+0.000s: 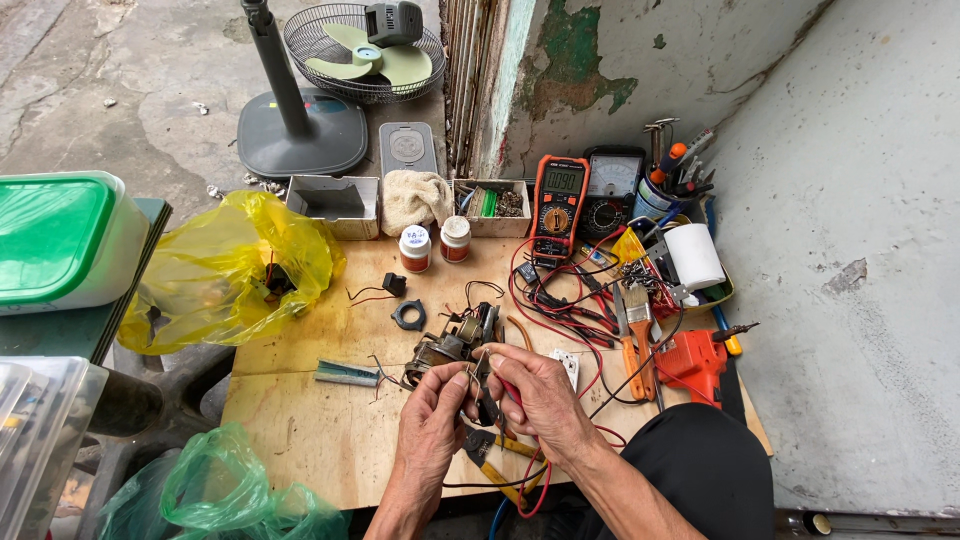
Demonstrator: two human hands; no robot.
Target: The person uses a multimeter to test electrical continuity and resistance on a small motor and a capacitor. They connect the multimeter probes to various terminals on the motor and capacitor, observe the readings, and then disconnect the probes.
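Hands meet over the near edge of a plywood worktable (300, 420), where a small fan motor (450, 345) with copper windings lies, its long axis running from near left to far right and its thin leads trailing toward the near side. The left hand (432, 412) pinches one of those fine wires (462, 378) between thumb and fingertips. The right hand (545, 395) is clenched around the grips of small pliers (487, 392), whose nose points away from the person, toward the motor, just beside the pinched wire. Red and black test leads (560, 305) loop across the table's right half to an orange digital multimeter (559, 205) at the far edge. Left of the motor sits a crumpled yellow plastic bag (225, 270); a dismantled green-bladed fan (360, 50) lies on the concrete floor beyond.
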